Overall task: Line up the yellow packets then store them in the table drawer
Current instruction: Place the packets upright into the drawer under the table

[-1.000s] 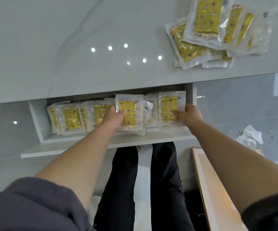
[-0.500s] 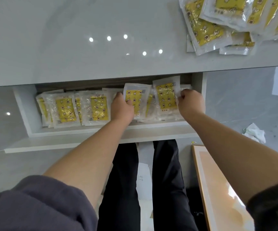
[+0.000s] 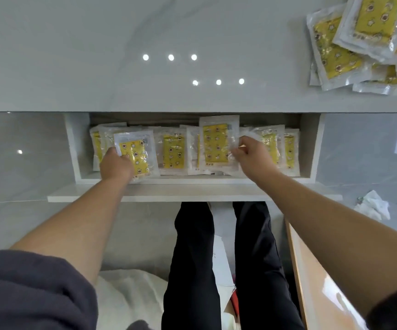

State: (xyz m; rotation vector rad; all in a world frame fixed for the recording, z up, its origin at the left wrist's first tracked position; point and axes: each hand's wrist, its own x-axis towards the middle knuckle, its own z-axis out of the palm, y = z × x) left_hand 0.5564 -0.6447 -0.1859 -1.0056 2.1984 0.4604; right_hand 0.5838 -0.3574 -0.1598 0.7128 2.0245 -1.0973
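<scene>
View: head
Done: a row of packets lies in the open drawer.
Left: a pile remains on the bench, beyond the drawer's right end; perhaps half stored.
Left hand: grips the end packet at the drawer's left end.
Right hand: pinches the mid packet, just right of the drawer's middle.
Change: the left hand has gone from the drawer's middle to its left end; the right hand has quit the right end.
</scene>
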